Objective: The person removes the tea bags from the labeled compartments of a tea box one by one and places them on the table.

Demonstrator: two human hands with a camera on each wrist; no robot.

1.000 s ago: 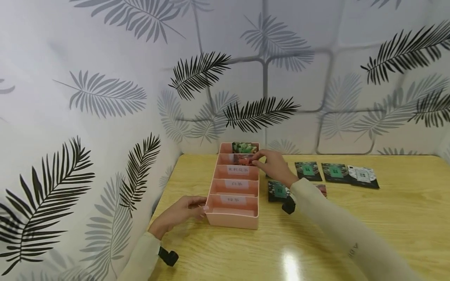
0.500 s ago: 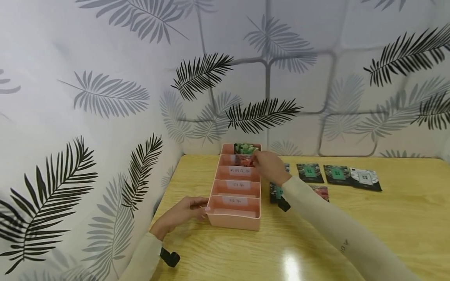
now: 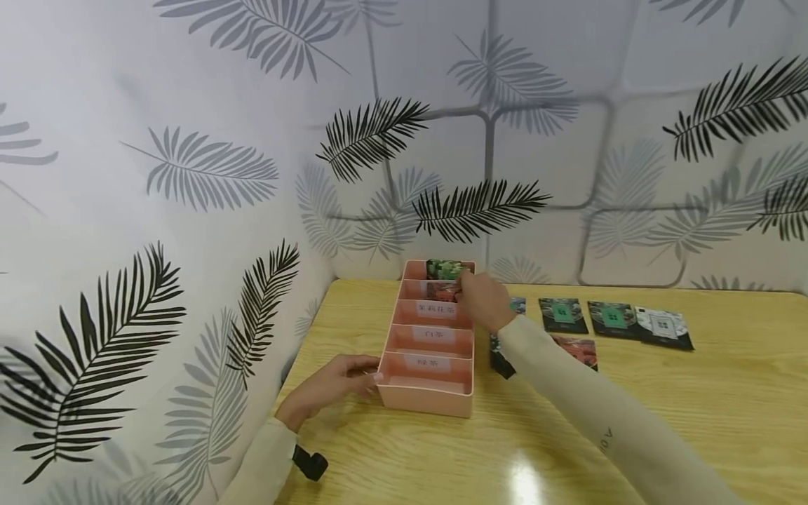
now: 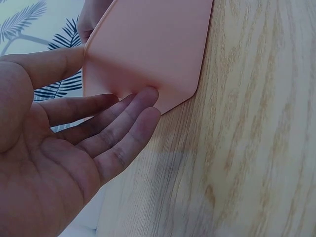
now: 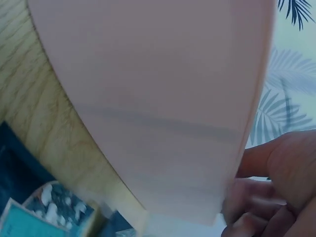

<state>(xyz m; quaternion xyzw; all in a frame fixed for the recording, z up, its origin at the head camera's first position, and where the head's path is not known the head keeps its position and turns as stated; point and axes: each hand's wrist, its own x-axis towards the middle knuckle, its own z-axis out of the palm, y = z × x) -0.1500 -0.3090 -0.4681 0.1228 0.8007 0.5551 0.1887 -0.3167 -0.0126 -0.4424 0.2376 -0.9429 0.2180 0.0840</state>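
Observation:
A long pink divided box stands on the table, with paper labels in Chinese on its dividers. My left hand is at its near left corner, the thumb by the rim and the loosely extended fingers touching the outer wall. In the second compartment from the back sits a red tea sachet. My right hand reaches over the right rim and pinches the sachet's right end; its fingertips are partly hidden. A green tea sachet fills the rearmost compartment.
Right of the box lie dark tea sachets with green labels, including one sachet and another. A white-and-black sachet is at the far right. A red sachet is partly under the right sleeve. A patterned wall stands behind the table.
My right hand has turned and drawn in closer at the box's right rim, its fingers more bent. The sachets in the box and my left hand stay put; the view shifts slightly.

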